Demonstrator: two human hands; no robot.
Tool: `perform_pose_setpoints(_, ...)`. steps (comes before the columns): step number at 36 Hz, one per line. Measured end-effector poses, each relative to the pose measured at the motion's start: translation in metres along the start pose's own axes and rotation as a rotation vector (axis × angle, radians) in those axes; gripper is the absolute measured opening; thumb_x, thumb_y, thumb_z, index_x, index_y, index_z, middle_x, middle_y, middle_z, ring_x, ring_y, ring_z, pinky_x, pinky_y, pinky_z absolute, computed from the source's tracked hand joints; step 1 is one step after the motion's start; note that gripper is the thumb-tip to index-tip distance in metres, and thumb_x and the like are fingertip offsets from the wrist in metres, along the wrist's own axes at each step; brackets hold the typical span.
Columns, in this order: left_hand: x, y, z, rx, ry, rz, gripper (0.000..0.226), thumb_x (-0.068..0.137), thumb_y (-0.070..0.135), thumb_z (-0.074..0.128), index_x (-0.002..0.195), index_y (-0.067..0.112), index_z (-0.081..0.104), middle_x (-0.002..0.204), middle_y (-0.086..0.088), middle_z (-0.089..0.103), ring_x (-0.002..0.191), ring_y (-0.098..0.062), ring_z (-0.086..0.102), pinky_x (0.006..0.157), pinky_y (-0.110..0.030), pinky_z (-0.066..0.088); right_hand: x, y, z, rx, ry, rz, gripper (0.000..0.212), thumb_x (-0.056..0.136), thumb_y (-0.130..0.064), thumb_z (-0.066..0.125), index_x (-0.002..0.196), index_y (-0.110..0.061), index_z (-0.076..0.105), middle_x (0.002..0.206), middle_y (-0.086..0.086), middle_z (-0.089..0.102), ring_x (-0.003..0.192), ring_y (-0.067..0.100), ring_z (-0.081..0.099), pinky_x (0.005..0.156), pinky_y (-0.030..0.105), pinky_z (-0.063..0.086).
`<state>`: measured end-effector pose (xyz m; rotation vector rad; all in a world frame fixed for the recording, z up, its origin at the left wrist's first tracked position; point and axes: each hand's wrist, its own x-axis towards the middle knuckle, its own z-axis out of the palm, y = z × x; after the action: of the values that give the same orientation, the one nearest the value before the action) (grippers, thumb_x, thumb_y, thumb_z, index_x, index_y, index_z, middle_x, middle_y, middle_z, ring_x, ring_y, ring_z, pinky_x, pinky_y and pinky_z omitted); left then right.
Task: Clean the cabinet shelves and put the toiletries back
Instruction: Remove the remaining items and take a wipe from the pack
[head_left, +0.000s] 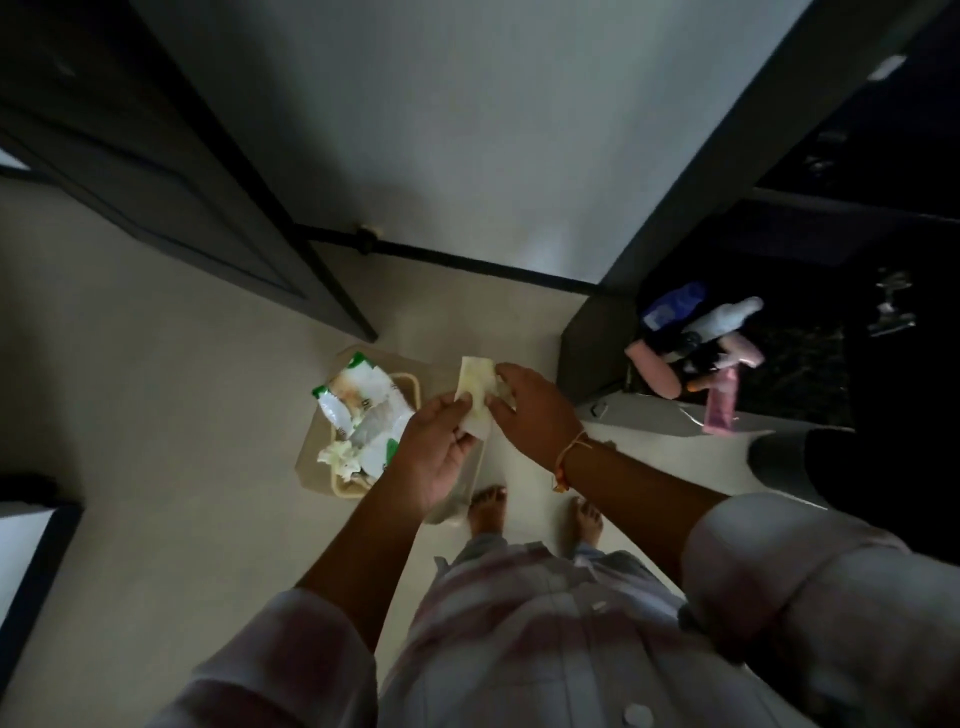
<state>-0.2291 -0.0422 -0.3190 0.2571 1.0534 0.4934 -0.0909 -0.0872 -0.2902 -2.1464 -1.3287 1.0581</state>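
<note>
A pale folded wipe (475, 387) hangs between both hands, above the floor at the middle of the view. My left hand (441, 452) pinches its lower part from the left. My right hand (535, 410) pinches its right edge with fingertips. At the right, on a dark counter (810, 374), lie several toiletries: a blue bottle (670, 306), a white bottle (727, 314), a pink tube (654, 371) and a pink clear bottle (722, 405). The dark cabinet (857, 171) above them shows little inside.
A beige waste bin (311, 462) on the floor below my left hand holds torn white-and-green wrappers (358, 410) and crumpled tissue. A dark door (171, 171) stands open at the left. My bare feet (488, 512) are on the pale floor. A white wall is ahead.
</note>
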Motion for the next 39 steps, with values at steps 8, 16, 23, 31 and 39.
perform_pose_setpoints(8,-0.005,-0.06,0.053,0.269,-0.069,-0.081,0.029,0.079,0.016,0.073,0.1,0.001,0.062,0.099,-0.018,0.066,0.092,-0.025,0.065,0.09,-0.035,0.049,-0.06,0.057,-0.043,0.201,0.144,0.189,0.043,0.09,-0.013,0.056,0.132,-0.021,0.051,0.122,0.006,0.064,0.109,0.022,0.062,0.092,0.026,0.047)
perform_pose_setpoints(16,-0.017,-0.137,0.124,0.482,-0.189,-0.153,0.012,0.095,0.008,0.055,0.099,0.002,0.065,0.098,-0.019,0.067,0.09,-0.023,0.065,0.086,-0.035,0.055,-0.126,0.13,-0.08,0.35,0.183,0.319,0.044,0.096,-0.039,0.055,0.138,-0.027,0.052,0.138,-0.006,0.056,0.126,0.012,0.052,0.106,0.022,0.037)
perform_pose_setpoints(23,-0.032,-0.206,0.191,0.72,-0.315,-0.214,0.019,0.097,0.009,0.05,0.091,0.013,0.067,0.08,-0.002,0.071,0.076,-0.013,0.064,0.091,-0.033,0.051,-0.184,0.212,-0.113,0.331,0.338,0.393,0.032,0.097,-0.031,0.054,0.129,-0.033,0.059,0.125,-0.006,0.063,0.113,0.015,0.059,0.099,0.026,0.045)
perform_pose_setpoints(31,-0.005,-0.271,0.235,1.762,-0.405,0.283,0.041,0.098,0.026,0.05,0.137,0.013,0.051,0.144,-0.007,0.049,0.132,-0.024,0.046,0.108,-0.029,0.035,-0.2,0.297,-0.155,0.051,0.528,0.422,0.026,0.092,-0.017,0.056,0.116,-0.022,0.065,0.114,0.004,0.068,0.107,0.025,0.062,0.089,0.029,0.048)
perform_pose_setpoints(39,0.039,-0.285,0.266,2.255,-0.366,0.606,0.062,0.096,0.029,0.052,0.149,0.009,0.026,0.155,-0.01,0.03,0.142,-0.027,0.028,0.11,-0.042,0.031,-0.142,0.35,-0.171,-0.037,0.588,0.387,0.02,0.095,-0.018,0.055,0.107,-0.018,0.071,0.109,0.004,0.068,0.1,0.021,0.064,0.092,0.032,0.052)
